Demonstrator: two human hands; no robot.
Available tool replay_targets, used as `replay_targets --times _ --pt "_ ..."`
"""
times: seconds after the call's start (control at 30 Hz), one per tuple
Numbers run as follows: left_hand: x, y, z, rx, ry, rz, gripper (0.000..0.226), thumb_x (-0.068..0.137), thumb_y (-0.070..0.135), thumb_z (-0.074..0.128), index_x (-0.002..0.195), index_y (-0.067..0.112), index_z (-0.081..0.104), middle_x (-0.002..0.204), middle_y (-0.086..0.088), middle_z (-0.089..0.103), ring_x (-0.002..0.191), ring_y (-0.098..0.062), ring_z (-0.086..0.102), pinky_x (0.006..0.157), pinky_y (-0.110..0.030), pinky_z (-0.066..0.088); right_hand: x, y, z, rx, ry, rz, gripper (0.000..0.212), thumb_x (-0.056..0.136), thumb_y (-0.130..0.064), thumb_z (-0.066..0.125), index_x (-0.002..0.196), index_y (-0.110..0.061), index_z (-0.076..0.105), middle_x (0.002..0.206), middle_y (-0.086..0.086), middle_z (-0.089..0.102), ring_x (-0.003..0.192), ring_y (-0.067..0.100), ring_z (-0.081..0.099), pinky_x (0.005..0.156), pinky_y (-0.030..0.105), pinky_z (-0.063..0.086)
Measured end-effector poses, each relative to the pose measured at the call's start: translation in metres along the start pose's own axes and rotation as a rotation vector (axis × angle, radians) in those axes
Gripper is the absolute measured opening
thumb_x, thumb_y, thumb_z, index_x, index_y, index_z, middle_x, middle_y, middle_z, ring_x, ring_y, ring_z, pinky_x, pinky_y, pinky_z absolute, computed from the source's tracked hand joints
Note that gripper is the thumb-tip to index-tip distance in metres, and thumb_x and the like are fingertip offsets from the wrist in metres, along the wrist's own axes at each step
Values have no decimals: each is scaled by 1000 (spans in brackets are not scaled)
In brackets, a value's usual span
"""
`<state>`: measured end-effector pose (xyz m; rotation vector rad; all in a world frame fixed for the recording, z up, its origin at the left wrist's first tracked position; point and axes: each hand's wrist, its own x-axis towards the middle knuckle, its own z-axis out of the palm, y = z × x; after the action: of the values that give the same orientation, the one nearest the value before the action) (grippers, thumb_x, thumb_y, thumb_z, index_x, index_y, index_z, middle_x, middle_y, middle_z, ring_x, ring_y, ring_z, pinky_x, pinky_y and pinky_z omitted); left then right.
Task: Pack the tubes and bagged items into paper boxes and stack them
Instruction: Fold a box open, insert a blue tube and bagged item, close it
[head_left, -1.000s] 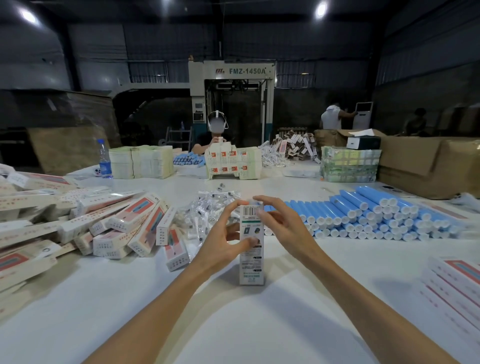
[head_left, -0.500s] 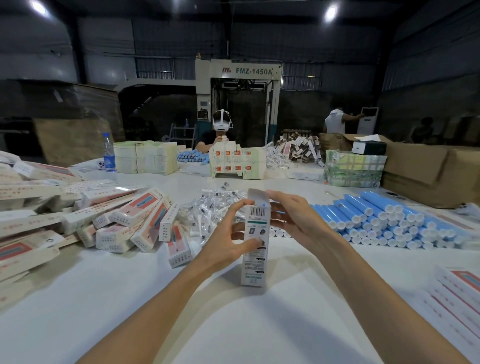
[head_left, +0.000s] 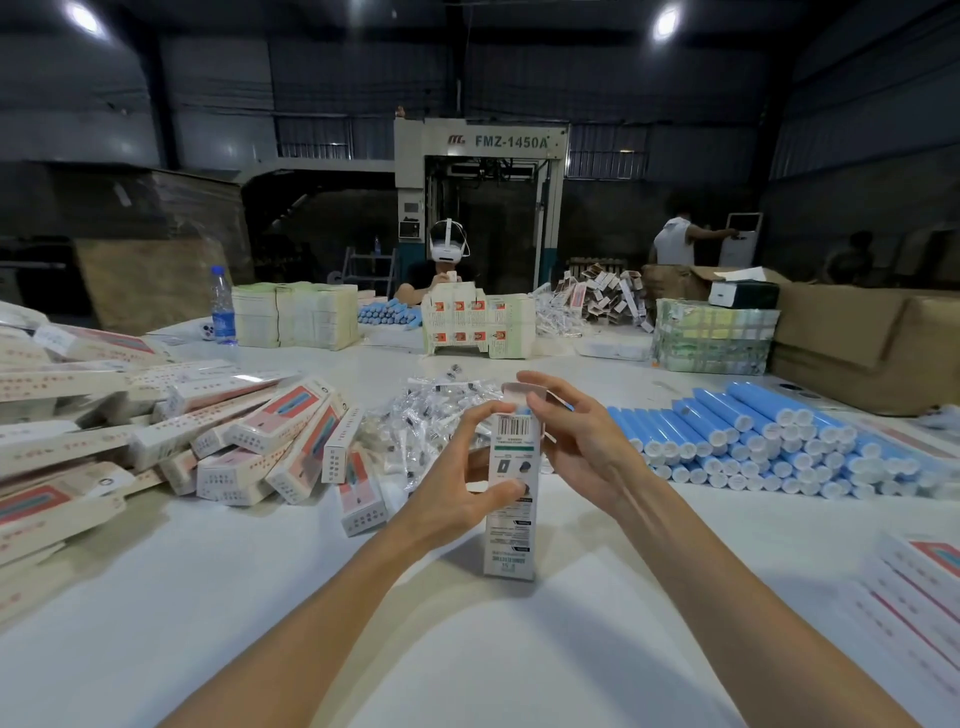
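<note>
A tall white paper box (head_left: 511, 519) with a barcode stands upright on the white table (head_left: 467, 649), its top flap raised. My left hand (head_left: 460, 483) grips the box's left side, thumb across its front. My right hand (head_left: 576, 441) is at the box's top right, fingers touching the raised flap. Blue tubes (head_left: 769, 441) with white caps lie stacked to the right. A heap of small clear bagged items (head_left: 426, 421) sits just behind the box. Packed and flat paper boxes (head_left: 218, 441) are piled on the left.
Flat box blanks (head_left: 919, 597) lie at the right edge. Across the table a person in a headset (head_left: 447, 260) works behind stacked boxes (head_left: 478, 325). A water bottle (head_left: 222, 306), cardboard cartons (head_left: 857, 338) and a wrapped bundle (head_left: 714, 335) stand at the back.
The box's top flap has come up, and my right hand has shifted from the box's top edge to the raised flap. My left hand keeps its grip.
</note>
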<state>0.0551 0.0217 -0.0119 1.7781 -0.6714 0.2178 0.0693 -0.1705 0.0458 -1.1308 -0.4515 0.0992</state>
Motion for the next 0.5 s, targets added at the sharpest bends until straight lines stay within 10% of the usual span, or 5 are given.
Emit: replay_targets --times 0.17,0.3,0.5 --pt "-1 -1 -1 7 11 -2 83 91 24 82 152 50 33 133 14 71 123 -13 70 97 -36 54 2 1 2 -63 52 -46 19 87 -12 77 104 -18 82 118 10 77 100 18 72 78 25 59" --pt "0 1 0 -19 18 -5 81 90 20 84 148 51 38 132 18 70 124 -11 68 93 -24 57 -2 4 -6 -6 -2 -29 32 96 -17 69 128 -18 75 131 14 71 108 25 67 100 40 53" --pt "0 3 2 -4 20 4 82 91 13 83 150 47 38 131 18 70 121 -11 69 92 -17 55 -2 6 -8 61 97 36 35 93 -2 69 127 -5 65 115 23 65 91 24 67 87 35 54"
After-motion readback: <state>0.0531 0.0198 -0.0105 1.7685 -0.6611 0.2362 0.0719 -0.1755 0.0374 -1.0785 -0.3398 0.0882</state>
